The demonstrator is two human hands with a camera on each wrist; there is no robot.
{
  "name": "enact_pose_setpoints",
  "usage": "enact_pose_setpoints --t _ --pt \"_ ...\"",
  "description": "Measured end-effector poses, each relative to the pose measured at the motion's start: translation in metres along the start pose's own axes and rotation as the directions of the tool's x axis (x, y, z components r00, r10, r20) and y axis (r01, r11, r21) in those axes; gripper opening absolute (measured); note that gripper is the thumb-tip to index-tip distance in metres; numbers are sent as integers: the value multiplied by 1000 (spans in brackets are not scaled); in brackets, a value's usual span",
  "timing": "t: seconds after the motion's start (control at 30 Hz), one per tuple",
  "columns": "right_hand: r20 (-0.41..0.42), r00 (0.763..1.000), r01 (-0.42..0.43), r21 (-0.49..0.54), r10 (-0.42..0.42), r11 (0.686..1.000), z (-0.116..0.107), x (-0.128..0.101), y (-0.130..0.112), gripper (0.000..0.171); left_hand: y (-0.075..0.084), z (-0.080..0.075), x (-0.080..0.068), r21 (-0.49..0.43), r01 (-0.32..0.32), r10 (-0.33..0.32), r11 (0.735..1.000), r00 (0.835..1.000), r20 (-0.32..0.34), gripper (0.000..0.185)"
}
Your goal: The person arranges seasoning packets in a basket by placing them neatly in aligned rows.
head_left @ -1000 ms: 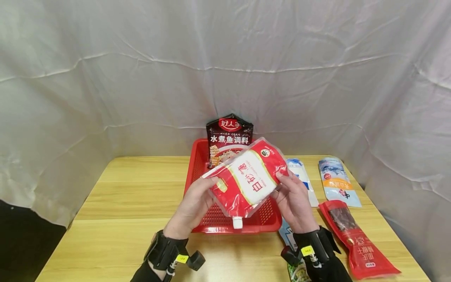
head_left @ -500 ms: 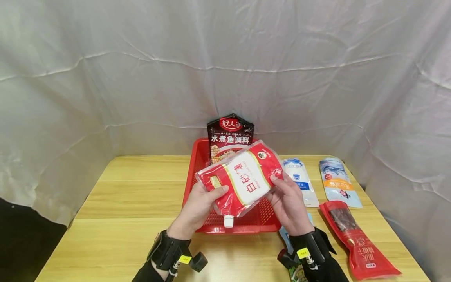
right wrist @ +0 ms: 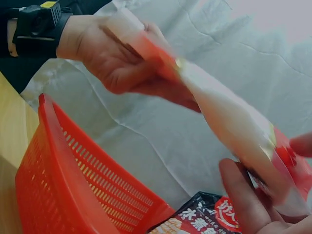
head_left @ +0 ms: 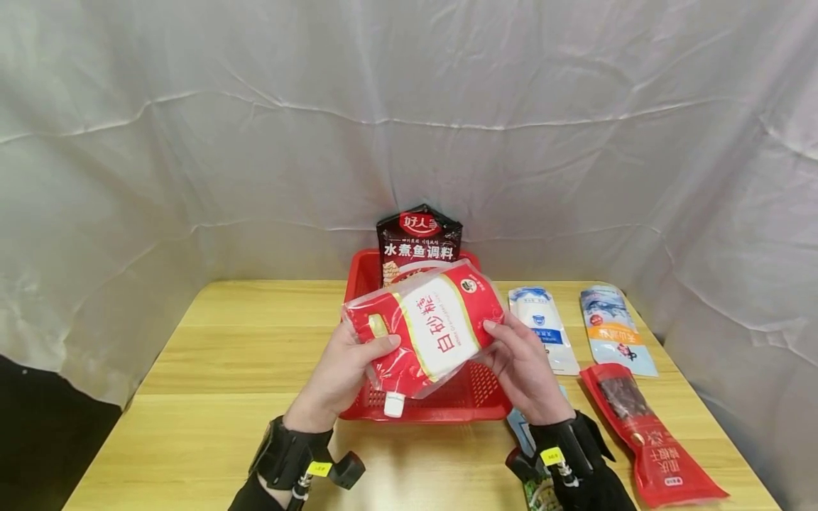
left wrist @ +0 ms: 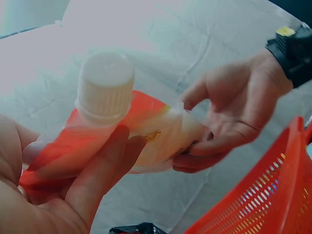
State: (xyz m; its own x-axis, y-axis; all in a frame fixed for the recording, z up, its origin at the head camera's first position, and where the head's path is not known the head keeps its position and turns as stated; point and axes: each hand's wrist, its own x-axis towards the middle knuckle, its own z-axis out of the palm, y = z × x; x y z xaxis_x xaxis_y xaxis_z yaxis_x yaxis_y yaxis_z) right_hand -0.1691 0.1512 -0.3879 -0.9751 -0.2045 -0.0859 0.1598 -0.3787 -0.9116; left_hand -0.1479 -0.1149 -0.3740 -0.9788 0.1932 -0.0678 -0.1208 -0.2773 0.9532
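Red-and-white pouch [head_left: 424, 328] reads 白砂糖; dark packet [head_left: 418, 241] reads 好人家 水煮鱼调料.

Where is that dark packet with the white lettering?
In the head view the dark packet stands upright at the red basket's far end, behind the held red pouch.

The red and white pouch [right wrist: 229, 117] stretches between the left hand [right wrist: 112, 53] and right hand's fingers [right wrist: 243, 195], above the red basket [right wrist: 83, 190] and a dark packet [right wrist: 200, 222]
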Motion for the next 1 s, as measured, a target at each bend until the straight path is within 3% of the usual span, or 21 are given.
enact_pose_setpoints --t 0.3,0.57,0.8,1.0 --pt "76 997 -25 -66 30 997 -10 -1 -2 45 9 -6 -6 11 8 -10 1000 990 138 57" --pt "230 971 -17 -167 56 986 -23 1 -9 51 12 -17 -9 23 48 -52 999 961 273 54" --pt "319 945 5 -249 77 968 -27 2 -11 43 16 -26 -8 23 58 -62 998 952 300 49" --pt "289 956 13 -230 56 973 -24 2 -10 43 15 -29 -6 26 63 -68 998 949 308 48"
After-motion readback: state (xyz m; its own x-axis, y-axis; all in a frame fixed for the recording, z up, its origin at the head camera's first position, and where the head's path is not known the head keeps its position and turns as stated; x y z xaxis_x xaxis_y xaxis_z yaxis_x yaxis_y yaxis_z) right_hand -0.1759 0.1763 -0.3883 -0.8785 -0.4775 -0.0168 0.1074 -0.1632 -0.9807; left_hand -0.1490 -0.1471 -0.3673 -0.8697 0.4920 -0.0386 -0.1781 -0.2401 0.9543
